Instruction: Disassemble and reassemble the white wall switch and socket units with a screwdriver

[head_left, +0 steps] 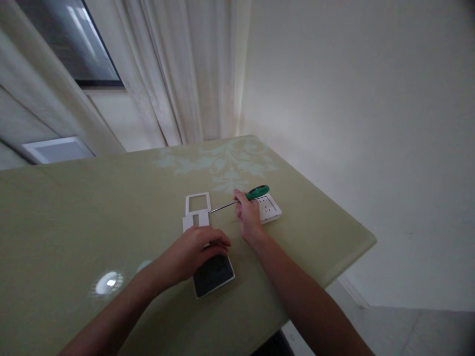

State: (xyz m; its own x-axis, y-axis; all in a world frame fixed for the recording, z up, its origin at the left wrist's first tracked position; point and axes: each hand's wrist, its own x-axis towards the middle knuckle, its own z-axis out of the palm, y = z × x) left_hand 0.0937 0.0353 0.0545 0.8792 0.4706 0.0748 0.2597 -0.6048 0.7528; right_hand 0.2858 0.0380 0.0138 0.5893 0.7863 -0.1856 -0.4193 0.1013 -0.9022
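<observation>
A screwdriver point(257, 192) with a green and black handle is gripped in my right hand point(248, 212). Its thin metal shaft points left, and the tip is at the right edge of a white plate with a cutout point(203, 217). My left hand point(202, 247) lies over the far end of a dark rectangular panel with a white rim point(214, 277), its fingers curled at the edge and partly hiding it. Beyond the plate lies a white rectangular frame point(209, 201). Beside my right hand sits a white wall socket point(270, 208), slots facing up, partly covered by the hand.
Everything lies on a pale green table point(92, 212) with a leaf pattern near its far corner. A white wall point(352, 123) runs along the right side. Curtains point(178, 74) hang behind, and a light reflection shows at left on the tabletop.
</observation>
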